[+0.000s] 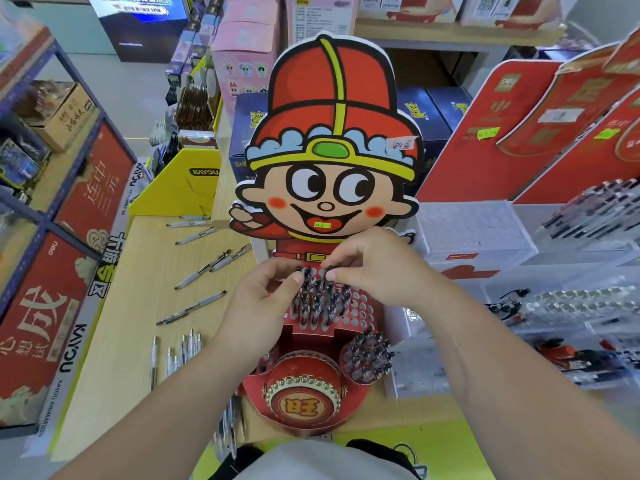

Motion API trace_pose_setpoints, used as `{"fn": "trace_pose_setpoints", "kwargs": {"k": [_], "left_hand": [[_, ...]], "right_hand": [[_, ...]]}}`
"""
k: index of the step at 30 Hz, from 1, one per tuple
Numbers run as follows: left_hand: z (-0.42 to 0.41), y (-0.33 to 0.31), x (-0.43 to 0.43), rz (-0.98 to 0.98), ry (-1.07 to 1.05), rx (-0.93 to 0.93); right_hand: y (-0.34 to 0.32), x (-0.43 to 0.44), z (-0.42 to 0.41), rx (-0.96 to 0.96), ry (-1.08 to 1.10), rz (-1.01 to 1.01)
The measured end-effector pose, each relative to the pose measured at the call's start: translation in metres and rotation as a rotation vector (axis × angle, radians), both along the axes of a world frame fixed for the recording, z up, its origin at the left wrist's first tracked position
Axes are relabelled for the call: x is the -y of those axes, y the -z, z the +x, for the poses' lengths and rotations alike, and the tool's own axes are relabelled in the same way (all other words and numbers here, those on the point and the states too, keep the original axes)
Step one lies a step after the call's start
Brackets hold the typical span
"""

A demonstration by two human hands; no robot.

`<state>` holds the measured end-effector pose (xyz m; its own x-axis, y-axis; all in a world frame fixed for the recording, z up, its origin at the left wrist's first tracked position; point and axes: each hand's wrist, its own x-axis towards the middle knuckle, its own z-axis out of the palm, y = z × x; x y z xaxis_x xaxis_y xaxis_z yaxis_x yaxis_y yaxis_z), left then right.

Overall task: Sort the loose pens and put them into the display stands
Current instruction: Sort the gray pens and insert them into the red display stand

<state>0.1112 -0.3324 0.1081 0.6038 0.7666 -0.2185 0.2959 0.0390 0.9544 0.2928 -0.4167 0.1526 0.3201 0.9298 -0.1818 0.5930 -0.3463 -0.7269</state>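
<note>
A red cardboard display stand [360, 308] with a cartoon-boy backboard stands in front of me, its holed top rack partly filled with upright black-capped pens [320, 303]. My left hand [266, 299] pinches the top of a pen at the rack's back left. My right hand [377, 268] pinches another pen top at the back row. A round side cup on the stand holds more pens [372, 355]. Loose pens [194, 308] lie scattered on the wooden table to the left, and a few more loose pens [180, 351] lie near my left forearm.
Clear plastic pen racks [485, 233] and trays with pens stand to the right. A yellow cardboard box [183, 188] sits at the table's back left. Red boxed goods fill blue shelving [45, 223] on the left. Red display boards [519, 133] rise at the back right.
</note>
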Motion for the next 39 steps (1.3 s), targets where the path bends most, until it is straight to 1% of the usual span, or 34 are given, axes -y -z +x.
{"fn": "trace_pose_setpoints", "kwargs": {"k": [4, 8, 15, 18, 21, 25, 27, 30, 34, 35, 39], "left_hand": [[0.001, 0.001, 0.001, 0.021, 0.001, -0.016], [0.001, 0.002, 0.001, 0.015, -0.008, -0.013], [0.002, 0.002, 0.003, 0.002, -0.012, 0.007], [0.001, 0.001, 0.002, 0.0, -0.007, 0.011], [0.0, -0.002, 0.002, 0.006, -0.011, 0.011], [-0.007, -0.002, -0.004, 0.027, -0.041, -0.044], [-0.013, -0.004, -0.01, 0.082, -0.029, -0.085], [-0.028, -0.004, -0.023, 0.147, -0.001, -0.142], [-0.06, 0.005, -0.054, 0.138, 0.01, -0.14], [-0.068, 0.011, -0.063, 0.129, 0.02, -0.152], [-0.108, 0.032, -0.105, 0.044, 0.043, -0.139]], "right_hand": [[-0.005, -0.006, -0.005, 0.121, -0.077, -0.008], [-0.004, -0.011, -0.004, 0.17, -0.143, -0.039], [-0.001, -0.003, 0.002, 0.057, -0.12, -0.022], [0.002, 0.0, 0.003, 0.053, -0.135, -0.05], [0.005, 0.009, 0.004, 0.007, -0.057, -0.02], [0.011, 0.019, -0.007, -0.026, 0.125, 0.105], [0.01, 0.021, -0.016, 0.013, 0.192, 0.172], [0.004, 0.019, -0.033, 0.13, 0.265, 0.285], [-0.011, 0.008, -0.062, 0.308, 0.293, 0.403], [-0.012, 0.004, -0.071, 0.325, 0.318, 0.422], [-0.006, -0.024, -0.118, 0.282, 0.406, 0.449]]}}
